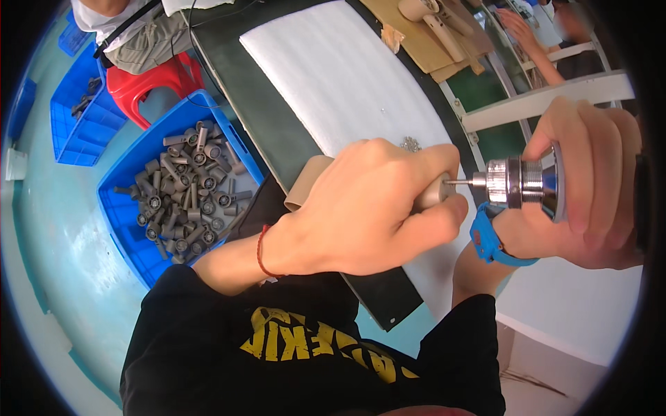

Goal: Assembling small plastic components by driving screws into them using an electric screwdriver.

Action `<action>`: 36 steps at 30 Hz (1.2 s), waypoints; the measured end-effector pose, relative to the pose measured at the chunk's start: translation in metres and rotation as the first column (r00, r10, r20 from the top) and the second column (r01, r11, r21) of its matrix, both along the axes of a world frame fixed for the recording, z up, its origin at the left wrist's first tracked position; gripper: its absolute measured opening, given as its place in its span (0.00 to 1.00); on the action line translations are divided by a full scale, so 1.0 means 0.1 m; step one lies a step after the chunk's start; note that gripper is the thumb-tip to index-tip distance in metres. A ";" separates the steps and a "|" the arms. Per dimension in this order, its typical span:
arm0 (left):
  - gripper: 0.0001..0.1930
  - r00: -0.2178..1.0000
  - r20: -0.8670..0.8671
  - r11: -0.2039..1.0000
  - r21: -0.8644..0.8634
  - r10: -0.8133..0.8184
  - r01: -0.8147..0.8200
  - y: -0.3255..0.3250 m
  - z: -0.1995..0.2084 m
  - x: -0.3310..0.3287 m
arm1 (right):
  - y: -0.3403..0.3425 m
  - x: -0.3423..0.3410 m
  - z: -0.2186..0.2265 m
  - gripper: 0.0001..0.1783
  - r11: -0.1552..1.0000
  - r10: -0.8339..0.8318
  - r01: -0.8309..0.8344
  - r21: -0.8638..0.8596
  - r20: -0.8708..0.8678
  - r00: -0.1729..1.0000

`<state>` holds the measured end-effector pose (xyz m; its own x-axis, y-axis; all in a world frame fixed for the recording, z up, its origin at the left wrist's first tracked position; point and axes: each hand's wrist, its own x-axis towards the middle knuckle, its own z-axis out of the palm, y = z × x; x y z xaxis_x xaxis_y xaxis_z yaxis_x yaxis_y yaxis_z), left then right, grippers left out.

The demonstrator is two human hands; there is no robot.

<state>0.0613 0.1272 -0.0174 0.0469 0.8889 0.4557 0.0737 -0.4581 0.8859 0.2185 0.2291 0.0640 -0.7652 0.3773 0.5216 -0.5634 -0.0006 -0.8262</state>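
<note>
My left hand [374,215] is closed around a taupe plastic housing [309,182]. Its wide tubular end sticks out behind the knuckles, and its narrow end shows between thumb and forefinger. In my right hand [590,180] is a power screwdriver [505,184] with a shiny metal collar, held sideways and pointing left. The thin bit meets the housing's narrow end; whether a screw sits there is too small to tell. A small heap of screws [411,144] lies just beyond my left hand on a white foam sheet [326,62].
At left, a blue crate [121,232] holds many similar taupe parts. A red stool [132,83] with a seated person stands behind it, near another blue crate [97,132]. More housings [440,35] lie on cardboard at the far right, by a white metal frame [548,107]. Another person's hand [520,31] is beyond.
</note>
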 end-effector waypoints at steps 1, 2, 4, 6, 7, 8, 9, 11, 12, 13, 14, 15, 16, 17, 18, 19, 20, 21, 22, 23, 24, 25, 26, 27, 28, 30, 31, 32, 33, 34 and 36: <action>0.09 1.000 -0.008 1.000 -0.017 -0.002 0.002 -0.01 0.00 0.00 | -0.05 -0.01 -0.01 0.14 1.000 -0.007 0.007 -0.011 -0.002 1.000; 0.09 1.000 -0.007 1.000 -0.025 -0.016 0.015 -0.02 0.00 0.01 | -0.05 0.02 0.00 0.14 1.000 -0.015 0.015 -0.023 -0.004 1.000; 0.10 1.000 -0.004 0.999 -0.028 0.018 -0.019 -0.03 0.00 0.02 | -0.10 0.02 0.00 0.15 0.998 -0.033 0.032 -0.049 -0.014 0.999; 0.10 0.988 -0.140 0.998 0.000 0.062 -0.062 -0.10 0.05 -0.02 | -0.19 0.00 -0.01 0.15 0.996 -0.050 0.047 -0.078 -0.028 0.998; 0.11 0.957 -0.267 0.993 0.048 0.116 -0.107 -0.14 0.10 -0.05 | -0.19 0.06 0.02 0.15 0.994 -0.062 0.058 -0.091 -0.035 0.997; 0.12 0.926 -0.357 0.992 0.015 0.122 -0.124 -0.18 0.15 -0.09 | -0.17 0.10 0.06 0.15 0.992 -0.074 0.069 -0.105 -0.041 0.996; 0.12 0.925 -0.362 0.992 0.006 0.118 -0.125 -0.25 0.15 -0.16 | 0.01 0.40 0.15 0.15 0.991 -0.069 0.063 -0.118 -0.049 0.996; 0.13 0.988 -0.118 0.961 -0.246 0.103 -0.129 -0.24 0.10 -0.30 | 0.03 0.26 0.12 0.16 0.988 -0.100 0.093 -0.125 -0.051 0.994; 0.14 0.990 -0.089 0.929 -0.346 0.111 -0.135 -0.24 0.06 -0.36 | 0.01 0.21 0.06 0.16 0.986 -0.118 0.112 -0.124 -0.048 0.992; 0.15 0.990 -0.067 0.884 -0.444 0.127 -0.144 -0.27 0.03 -0.41 | 0.02 0.25 0.05 0.16 0.984 -0.130 0.123 -0.126 -0.047 0.990; 0.14 0.985 -0.122 0.860 -0.482 0.122 -0.166 -0.30 0.02 -0.44 | 0.02 0.27 -0.04 0.16 0.982 -0.145 0.139 -0.126 -0.039 0.989; 0.14 0.988 -0.112 0.863 -0.483 0.105 -0.146 -0.34 0.01 -0.46 | 0.02 0.30 -0.22 0.16 0.959 -0.279 0.279 -0.057 0.008 0.960; 0.14 0.986 -0.112 0.841 -0.515 0.125 -0.165 -0.46 -0.02 -0.51 | 0.06 0.26 -0.43 0.15 0.930 -0.368 0.368 -0.001 0.038 0.929; 0.13 0.990 -0.090 0.831 -0.537 0.111 -0.142 -0.51 -0.06 -0.50 | 0.05 0.30 -0.50 0.15 0.926 -0.377 0.377 0.003 0.054 0.925; 0.14 0.995 -0.039 0.878 -0.468 0.093 -0.101 -0.53 -0.12 -0.48 | 0.04 0.35 -0.55 0.15 0.913 -0.408 0.407 0.035 0.129 0.904; 0.14 0.996 -0.028 0.877 -0.471 0.087 -0.090 -0.53 -0.12 -0.45 | 0.04 0.41 -0.58 0.14 0.900 -0.435 0.431 0.066 0.197 0.878; 0.13 0.997 -0.069 0.881 -0.472 0.018 -0.048 -0.53 -0.11 -0.42 | 0.04 0.45 -0.61 0.14 0.897 -0.440 0.436 0.068 0.207 0.874; 0.12 0.993 -0.111 0.881 -0.472 -0.051 -0.008 -0.52 -0.10 -0.39 | 0.04 0.47 -0.65 0.15 0.892 -0.451 0.436 0.115 0.247 0.858; 0.17 0.992 -0.107 0.870 -0.493 -0.072 0.010 -0.49 -0.11 -0.36 | 0.04 0.46 -0.67 0.15 0.887 -0.462 0.433 0.161 0.285 0.840; 0.17 0.992 -0.099 0.869 -0.495 -0.076 0.018 -0.47 -0.12 -0.34 | 0.05 0.44 -0.68 0.15 0.885 -0.466 0.436 0.163 0.293 0.835; 0.20 0.977 -0.182 0.876 -0.482 -0.112 0.010 -0.45 -0.14 -0.32 | 0.05 0.41 -0.70 0.15 0.879 -0.476 0.447 0.165 0.296 0.828; 0.22 0.953 -0.267 0.883 -0.470 -0.140 -0.001 -0.43 -0.16 -0.31 | 0.06 0.37 -0.70 0.15 0.876 -0.482 0.453 0.165 0.298 0.824; 0.22 0.954 -0.263 0.881 -0.472 -0.140 0.000 -0.42 -0.18 -0.30 | 0.07 0.34 -0.71 0.15 0.877 -0.480 0.451 0.164 0.302 0.824; 0.23 0.938 -0.329 0.905 -0.423 -0.113 -0.039 -0.42 -0.21 -0.28 | 0.07 0.32 -0.73 0.15 0.874 -0.486 0.443 0.200 0.332 0.808; 0.24 0.916 -0.393 0.927 -0.366 -0.078 -0.078 -0.41 -0.22 -0.28 | 0.07 0.30 -0.73 0.15 0.870 -0.492 0.431 0.239 0.358 0.794; 0.24 0.933 -0.351 0.934 -0.353 -0.078 -0.055 -0.37 -0.20 -0.28 | 0.07 0.28 -0.72 0.15 0.872 -0.489 0.438 0.218 0.363 0.793; 0.25 0.946 -0.313 0.941 -0.338 -0.081 -0.031 -0.35 -0.18 -0.29 | 0.08 0.28 -0.71 0.15 0.873 -0.488 0.448 0.195 0.364 0.793; 0.25 0.947 -0.311 0.940 -0.339 -0.080 -0.032 -0.33 -0.17 -0.29 | 0.10 0.28 -0.69 0.15 0.874 -0.486 0.446 0.195 0.366 0.794; 0.25 0.932 -0.357 0.942 -0.332 -0.072 -0.054 -0.32 -0.17 -0.29 | 0.12 0.29 -0.66 0.15 0.894 -0.448 0.416 0.166 0.340 0.827; 0.26 0.914 -0.400 0.943 -0.322 -0.060 -0.079 -0.29 -0.18 -0.30 | 0.16 0.28 -0.63 0.16 0.914 -0.406 0.381 0.140 0.313 0.859; 0.26 0.871 -0.490 0.947 -0.289 -0.021 -0.139 -0.25 -0.22 -0.31 | 0.19 0.27 -0.57 0.16 0.926 -0.379 0.357 0.126 0.310 0.872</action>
